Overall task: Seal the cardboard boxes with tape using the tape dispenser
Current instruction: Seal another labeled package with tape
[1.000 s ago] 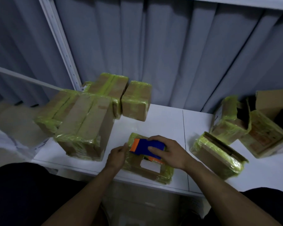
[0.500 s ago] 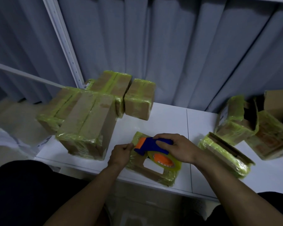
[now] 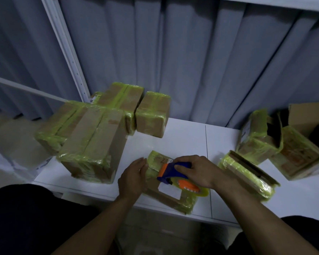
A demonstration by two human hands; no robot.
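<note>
- The right grip [image 3: 197, 170] curls round the blue-and-orange tape dispenser [image 3: 173, 171], holding it on top of the small cardboard box [image 3: 170, 203].
- The left grip [image 3: 132, 178], fingers nearly straight, rests against the box's left side.
- The box lies at the near edge of the white desk [image 3: 182, 142].

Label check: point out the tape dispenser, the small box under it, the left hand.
tape dispenser [image 3: 168, 173], head view, blue body.
small box [image 3: 155, 160], head view, taped far corner.
left hand [image 3: 132, 178], head view, back.
</note>
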